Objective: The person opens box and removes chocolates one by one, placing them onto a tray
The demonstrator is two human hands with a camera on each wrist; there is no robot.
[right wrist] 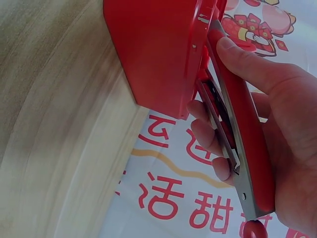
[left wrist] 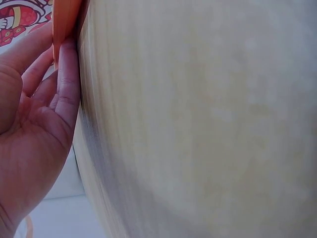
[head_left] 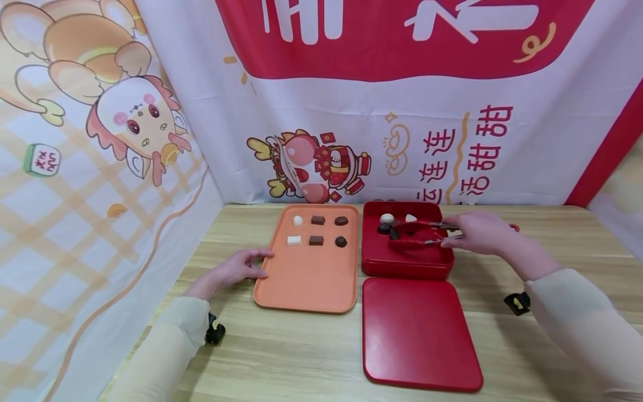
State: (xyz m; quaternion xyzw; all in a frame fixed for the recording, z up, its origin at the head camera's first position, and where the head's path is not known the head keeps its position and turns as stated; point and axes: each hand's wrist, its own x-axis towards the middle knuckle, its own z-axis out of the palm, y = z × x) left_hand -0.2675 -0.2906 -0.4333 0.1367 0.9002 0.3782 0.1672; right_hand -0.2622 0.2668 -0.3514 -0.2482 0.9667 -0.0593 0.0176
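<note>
My left hand [head_left: 241,267] holds the left rim of an orange tray [head_left: 306,285], with the thumb and fingers at its edge in the left wrist view. On the tray lie two rows of chocolates: a white one [head_left: 298,220], brown ones [head_left: 318,220] and a dark round one [head_left: 341,241] among them. My right hand [head_left: 479,231] grips red-and-silver tongs [right wrist: 242,119]. Their red tips reach into a red box [head_left: 407,269], either side of a dark chocolate [head_left: 394,234]; whether they touch it I cannot tell. Nearby in the box sit white chocolates [head_left: 387,218] and another dark one [head_left: 384,228].
A flat red lid [head_left: 419,335] lies on the wooden table [head_left: 281,357] in front of the box. Behind the tray and box hangs a printed cloth [head_left: 311,100]. Another printed cloth [head_left: 60,223] stands along the left side.
</note>
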